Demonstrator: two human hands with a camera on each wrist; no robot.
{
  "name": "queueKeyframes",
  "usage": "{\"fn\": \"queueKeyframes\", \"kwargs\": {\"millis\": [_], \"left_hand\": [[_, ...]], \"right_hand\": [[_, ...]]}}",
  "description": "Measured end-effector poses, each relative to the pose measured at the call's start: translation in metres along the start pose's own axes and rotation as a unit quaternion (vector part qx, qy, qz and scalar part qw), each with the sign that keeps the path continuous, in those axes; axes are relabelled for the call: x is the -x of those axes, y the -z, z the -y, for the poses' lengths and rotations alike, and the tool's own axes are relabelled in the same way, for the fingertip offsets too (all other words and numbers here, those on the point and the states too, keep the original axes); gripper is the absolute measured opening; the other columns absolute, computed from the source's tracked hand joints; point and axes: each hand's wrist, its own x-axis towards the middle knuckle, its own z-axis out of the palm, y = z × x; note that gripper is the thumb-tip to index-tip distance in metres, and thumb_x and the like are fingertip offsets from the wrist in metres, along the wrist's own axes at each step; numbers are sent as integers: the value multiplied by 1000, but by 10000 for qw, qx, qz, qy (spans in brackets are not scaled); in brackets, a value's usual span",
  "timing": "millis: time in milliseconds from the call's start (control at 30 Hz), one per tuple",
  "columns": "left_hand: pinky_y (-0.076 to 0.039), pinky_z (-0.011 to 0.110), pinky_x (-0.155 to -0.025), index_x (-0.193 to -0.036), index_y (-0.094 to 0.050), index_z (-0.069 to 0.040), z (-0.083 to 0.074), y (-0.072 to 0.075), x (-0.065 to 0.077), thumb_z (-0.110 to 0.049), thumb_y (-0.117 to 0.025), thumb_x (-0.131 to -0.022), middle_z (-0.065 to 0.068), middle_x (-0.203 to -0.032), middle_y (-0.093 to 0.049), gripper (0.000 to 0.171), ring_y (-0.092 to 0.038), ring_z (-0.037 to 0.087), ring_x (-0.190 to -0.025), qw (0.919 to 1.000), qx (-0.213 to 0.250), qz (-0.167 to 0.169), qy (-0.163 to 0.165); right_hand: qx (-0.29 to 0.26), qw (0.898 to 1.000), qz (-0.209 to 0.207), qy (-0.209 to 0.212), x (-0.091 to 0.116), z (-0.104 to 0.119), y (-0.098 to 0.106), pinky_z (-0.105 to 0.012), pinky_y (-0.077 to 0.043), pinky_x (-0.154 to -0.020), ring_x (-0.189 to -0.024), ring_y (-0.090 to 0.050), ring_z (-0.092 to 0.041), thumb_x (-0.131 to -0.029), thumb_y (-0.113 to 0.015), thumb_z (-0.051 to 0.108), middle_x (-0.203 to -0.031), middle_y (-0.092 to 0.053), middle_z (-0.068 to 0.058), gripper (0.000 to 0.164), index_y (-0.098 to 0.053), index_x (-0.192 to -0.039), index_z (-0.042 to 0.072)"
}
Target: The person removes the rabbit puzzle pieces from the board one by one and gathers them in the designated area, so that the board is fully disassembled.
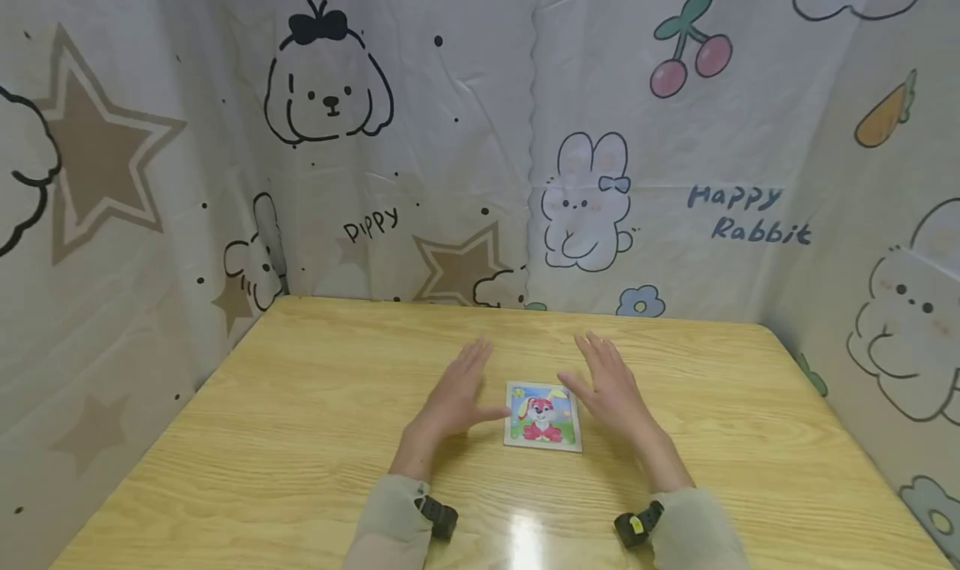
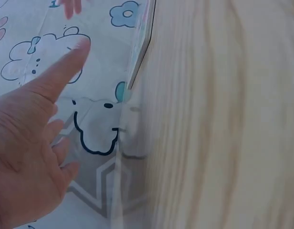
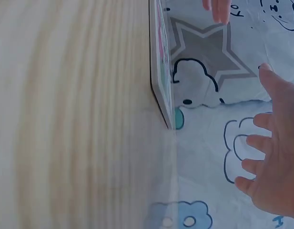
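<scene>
A small square picture puzzle board [image 1: 543, 417] lies flat on the wooden table [image 1: 315, 403], showing a pink and white rabbit or dog with long ears on a blue and green ground. My left hand [image 1: 455, 395] hovers at its left side, fingers extended and thumb pointing toward the board. At the right side my right hand [image 1: 611, 389] mirrors it, fingers spread and the thumb near the board's upper right corner. Both hands appear to hold nothing. From each wrist view the board shows edge-on, a thin slab [image 2: 143, 45] in the left one and a pale edge [image 3: 158, 71] in the right one.
A cloth curtain [image 1: 450, 137] printed with cartoon animals, stars and fruit hangs behind the table and along both sides. Each sleeve cuff carries a black wrist camera, the left one [image 1: 442, 518] and the right one [image 1: 632, 530]. Light glares off the table's near part.
</scene>
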Motion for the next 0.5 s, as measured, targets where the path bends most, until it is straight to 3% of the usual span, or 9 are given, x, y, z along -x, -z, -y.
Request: {"fn": "queueKeyframes", "kwargs": {"millis": [300,500], "left_hand": [[-20,49,-126,-157,-18,-12,1,-8,-3,-38,-79,-81,9,-166,-16,101,-16,29,-154,9973,410,529,302],[-24,49,-124,-155,-26,-13,2,-12,-4,-35,-80,-80,7,-163,-26,95,-26,30,-151,9946,578,775,388]], "right_hand": [[-759,9954,508,300,-14,9,-21,-65,-21,-119,-149,-18,-42,-96,-61,35,-161,-24,-20,70,-31,-153,8],[-747,9928,624,690,-20,12,-33,-59,-35,-116,-140,-36,-42,-92,-68,23,-149,-42,-22,61,-44,-143,0]]}}
